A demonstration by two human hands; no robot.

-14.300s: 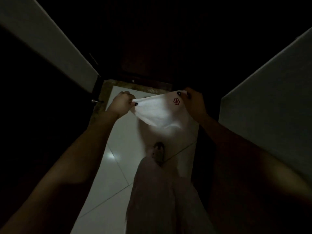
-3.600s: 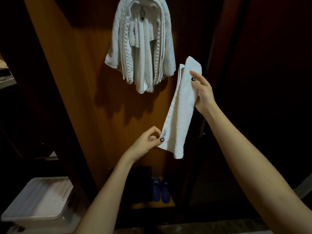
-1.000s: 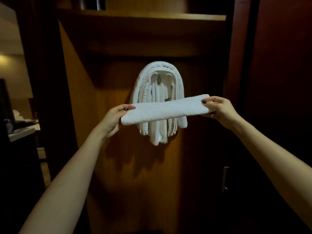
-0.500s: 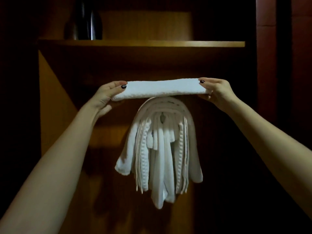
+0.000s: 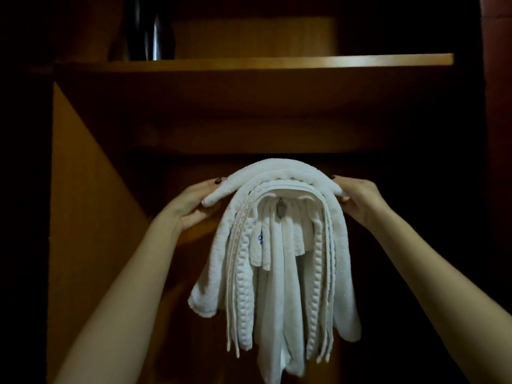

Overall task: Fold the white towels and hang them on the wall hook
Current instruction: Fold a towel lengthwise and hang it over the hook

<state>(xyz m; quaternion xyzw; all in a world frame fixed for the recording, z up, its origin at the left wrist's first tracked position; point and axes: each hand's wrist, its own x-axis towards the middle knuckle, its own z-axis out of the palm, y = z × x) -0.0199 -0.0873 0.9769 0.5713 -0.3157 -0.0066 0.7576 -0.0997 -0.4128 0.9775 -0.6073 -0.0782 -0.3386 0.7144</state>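
Folded towel (image 5: 273, 169): arched over the hanging towels (image 5: 277, 259), above the wall hook (image 5: 280, 210).
Left hand (image 5: 191, 202): left of the hook, curled round the towel's left end.
Right hand (image 5: 360, 199): right of the hook, gripping the right end.

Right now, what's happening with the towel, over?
Left hand and right hand each grip an end of the folded towel. It arches over the hanging towels on the hook. Nothing in the way.
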